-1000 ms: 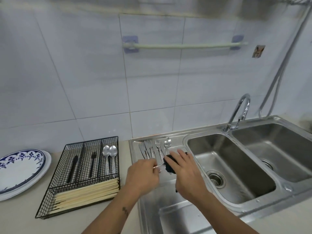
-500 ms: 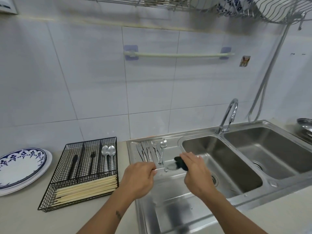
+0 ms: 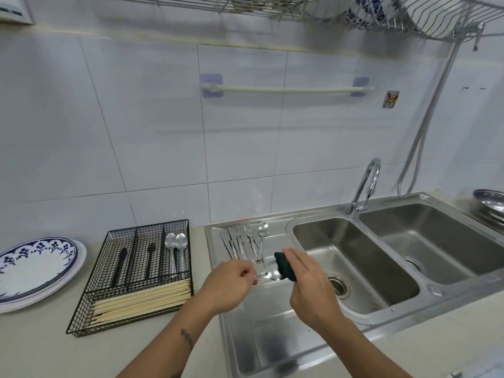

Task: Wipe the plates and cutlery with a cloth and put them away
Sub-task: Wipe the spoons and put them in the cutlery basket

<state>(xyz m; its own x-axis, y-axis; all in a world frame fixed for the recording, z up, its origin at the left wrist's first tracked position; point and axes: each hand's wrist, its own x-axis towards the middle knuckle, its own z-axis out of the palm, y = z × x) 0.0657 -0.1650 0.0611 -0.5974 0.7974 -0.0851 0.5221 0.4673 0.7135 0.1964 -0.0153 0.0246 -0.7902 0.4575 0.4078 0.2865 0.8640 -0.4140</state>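
Left hand [image 3: 227,286] hiding handle of spoon [image 3: 268,275]; spoon bowl blurring against cloth [image 3: 284,267]. Right hand [image 3: 311,287] covering most of cloth. Plates [image 3: 38,271] running off left edge. Rack [image 3: 381,15] cutting off at top, its dishes blurring. Steel bowls [image 3: 491,205] cutting off at right edge.

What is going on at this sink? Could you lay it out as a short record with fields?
Activity: wiping one spoon over the drainboard
Left hand: pinches the spoon's handle
Right hand: holds a dark cloth at the spoon's bowl
Waiting: forks, knives and a spoon on the drainboard
Put away: two spoons in the wire tray
Plates: stacked on the counter, far left
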